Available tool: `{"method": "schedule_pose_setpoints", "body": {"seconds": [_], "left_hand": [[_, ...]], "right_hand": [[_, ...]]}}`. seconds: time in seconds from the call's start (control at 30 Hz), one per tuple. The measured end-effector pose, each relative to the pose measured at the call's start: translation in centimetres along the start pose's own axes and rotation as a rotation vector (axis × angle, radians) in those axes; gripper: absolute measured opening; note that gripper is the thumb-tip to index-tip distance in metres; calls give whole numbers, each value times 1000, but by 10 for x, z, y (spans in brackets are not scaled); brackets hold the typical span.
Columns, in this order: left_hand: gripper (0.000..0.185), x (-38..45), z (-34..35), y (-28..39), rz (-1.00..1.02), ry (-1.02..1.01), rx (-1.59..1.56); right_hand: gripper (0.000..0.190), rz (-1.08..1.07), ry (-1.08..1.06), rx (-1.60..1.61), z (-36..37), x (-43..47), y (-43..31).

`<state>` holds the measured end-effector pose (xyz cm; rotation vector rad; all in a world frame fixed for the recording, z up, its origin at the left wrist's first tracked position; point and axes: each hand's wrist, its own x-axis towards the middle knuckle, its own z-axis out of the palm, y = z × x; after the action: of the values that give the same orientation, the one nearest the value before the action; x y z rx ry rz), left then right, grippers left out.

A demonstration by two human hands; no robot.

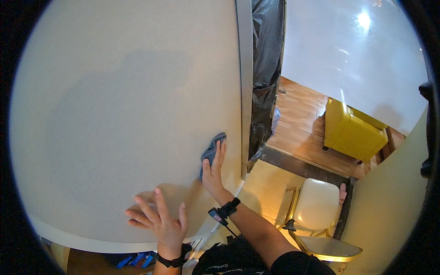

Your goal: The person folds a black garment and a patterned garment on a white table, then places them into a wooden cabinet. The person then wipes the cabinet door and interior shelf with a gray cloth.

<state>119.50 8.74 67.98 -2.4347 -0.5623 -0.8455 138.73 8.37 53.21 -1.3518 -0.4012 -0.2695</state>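
My right hand (215, 172) presses a folded dark blue-grey cloth (209, 154) against a large cream wall panel (147, 113), close to the panel's right edge. Lower and to the left, my left hand (160, 220) is spread wide with its fingertips at or near the same surface, holding nothing. Both wrists wear black straps; the right one carries a small device with a cable. My palms are partly hidden.
A metal-coloured trim strip (244, 86) and black plastic sheeting (266, 62) border the panel. At the right stand a white-padded chair with a gold frame (318, 202) and a yellow armchair (354, 132). Blue packets (135, 260) lie below the panel's lower edge.
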Motion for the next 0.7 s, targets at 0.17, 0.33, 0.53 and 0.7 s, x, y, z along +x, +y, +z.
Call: {"method": "schedule_pose_setpoints", "body": {"seconds": [0.17, 0.33, 0.53, 0.7], "left_hand": [[76, 27, 10, 31, -47, -61, -55], [83, 57, 25, 67, 23, -72, -132], [76, 75, 53, 92, 28, -59, 86], [71, 90, 56, 110, -1, -82, 213]], "right_hand": [[64, -442, -125, -16, 0, 3, -53], [55, -745, -246, -9, -4, 24, -45], [61, -464, -140, -45, -43, 98, 14], [66, -95, -3, 2, -57, 107, 64]]}}
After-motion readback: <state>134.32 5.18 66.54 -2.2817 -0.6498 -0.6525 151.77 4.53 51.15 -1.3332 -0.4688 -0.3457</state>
